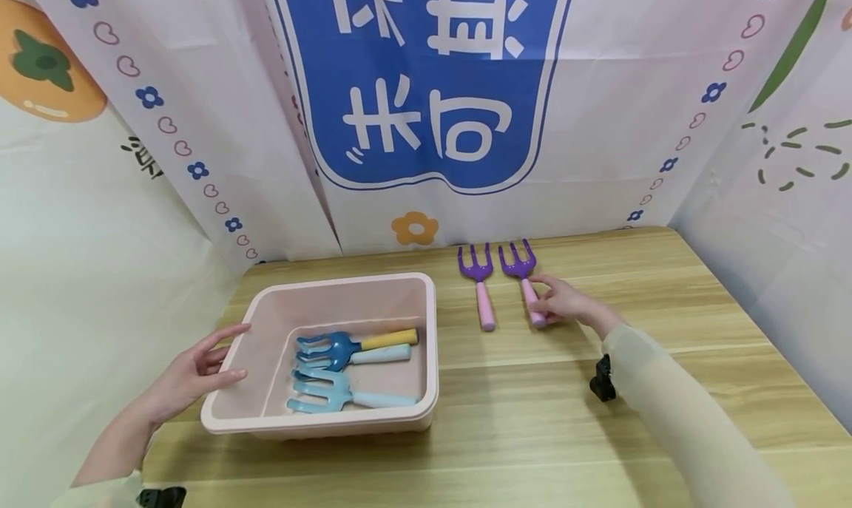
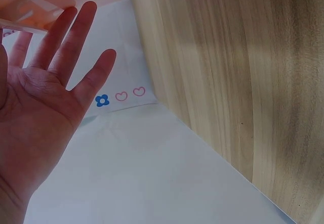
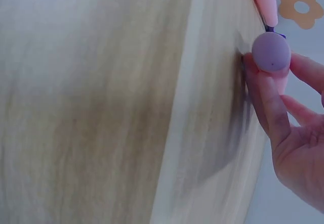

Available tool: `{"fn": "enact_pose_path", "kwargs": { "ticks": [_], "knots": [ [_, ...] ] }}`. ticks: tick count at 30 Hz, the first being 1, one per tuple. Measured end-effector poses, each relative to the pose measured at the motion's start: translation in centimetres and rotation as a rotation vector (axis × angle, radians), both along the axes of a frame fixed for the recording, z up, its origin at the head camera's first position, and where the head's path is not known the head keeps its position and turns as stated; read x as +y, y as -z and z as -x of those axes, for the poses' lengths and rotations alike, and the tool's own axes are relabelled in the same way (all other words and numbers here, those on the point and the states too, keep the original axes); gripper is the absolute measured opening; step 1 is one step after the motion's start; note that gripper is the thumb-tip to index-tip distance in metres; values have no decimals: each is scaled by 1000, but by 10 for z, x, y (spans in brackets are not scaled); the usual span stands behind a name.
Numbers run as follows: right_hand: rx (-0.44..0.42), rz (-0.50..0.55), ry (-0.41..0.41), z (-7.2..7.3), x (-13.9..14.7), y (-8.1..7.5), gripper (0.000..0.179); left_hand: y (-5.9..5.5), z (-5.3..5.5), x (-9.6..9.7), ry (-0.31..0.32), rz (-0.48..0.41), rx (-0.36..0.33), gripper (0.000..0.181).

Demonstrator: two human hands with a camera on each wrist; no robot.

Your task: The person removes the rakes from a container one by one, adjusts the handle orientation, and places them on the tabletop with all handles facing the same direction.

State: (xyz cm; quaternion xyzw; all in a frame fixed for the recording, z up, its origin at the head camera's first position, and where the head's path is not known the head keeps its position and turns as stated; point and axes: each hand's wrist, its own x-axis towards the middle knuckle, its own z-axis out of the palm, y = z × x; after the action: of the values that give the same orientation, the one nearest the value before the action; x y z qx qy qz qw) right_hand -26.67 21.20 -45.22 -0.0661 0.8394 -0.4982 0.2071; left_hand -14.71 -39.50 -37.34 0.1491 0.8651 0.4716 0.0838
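Observation:
In the head view, my right hand [image 1: 566, 301] grips the pink handle of a purple hand fork [image 1: 518, 265], tines pointing at the back wall. Thumb and fingers close around the handle's round end [image 3: 272, 53] in the right wrist view. A matching hand fork [image 1: 476, 271] lies just left of it on the table. My left hand [image 1: 193, 371] is at the left rim of a pale pink plastic bin [image 1: 318, 425], its fingers spread and fairly straight against the side. Inside the bin lie a dark blue hand fork with a yellow handle [image 1: 389, 339] and light blue ones [image 1: 336, 391].
The wood-grain table [image 1: 519, 427] carries the bin on its left half. A white printed cloth [image 1: 599, 153] with a blue sign hangs behind the table's back edge, and more white cloth [image 1: 799, 271] runs along the right side.

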Motion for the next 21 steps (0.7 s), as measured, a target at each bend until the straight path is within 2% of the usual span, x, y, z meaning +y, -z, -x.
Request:
{"fn": "enact_pose_path", "kwargs": {
  "ticks": [11,21],
  "knots": [
    [89,-85,57,-3,-11,3,65,-1,0,1,-2,-3,-10,68],
    [115,-141,84,-3,-14,9,66,-2,-1,1,-11,5,-20,68]
  ]
}}
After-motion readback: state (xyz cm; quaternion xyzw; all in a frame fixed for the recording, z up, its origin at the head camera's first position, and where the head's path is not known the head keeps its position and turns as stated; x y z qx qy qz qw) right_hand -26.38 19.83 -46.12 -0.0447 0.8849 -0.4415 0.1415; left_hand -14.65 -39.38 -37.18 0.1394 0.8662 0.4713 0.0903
